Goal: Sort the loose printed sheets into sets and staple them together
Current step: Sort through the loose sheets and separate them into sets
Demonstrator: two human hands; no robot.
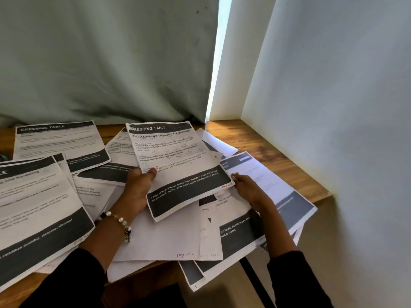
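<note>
Pale grey-green fabric curtain (100, 58) fills 9–12 o'clock of view, hem resting on the desk's back edge. White painted wall panels (333, 85) take 1–4 o'clock, bright light slit between curtain and wall.

Brown wood-grain desk (262, 141) runs across the lower half, mostly papered over; bare wood shows at 2–3 o'clock.

Loose white printed sheets w/ dark grey header and footer bands (169, 236) scattered and overlapping over the desk, 7 to 3 o'clock. Biggest in view: sheet stack w/ grey footer at 8 o'clock (37, 207), near the cam. One flat "DRESSING TABLE" sheet at 10 o'clock (60, 141), by the curtain. Pale bluish sheet at 3 o'clock (278, 185), lying over others at the desk edge.

Held sheet titled "DRESSING TABLE / Pouring Skincare Lotion into Travel Bottles" (178, 165) at centre, lifted off the pile, tilted, red handwritten page note at its lower-right corner.

Left hand (139, 190): pinching held sheet's left edge, thumb on top, fingers underneath. Black sleeve, beaded bracelet w/ pearl-like beads (117, 218) on wrist.

Right hand (246, 185): at the sheet's lower-right corner, fingers tucked at its edge; actual grip — can't tell.
</note>
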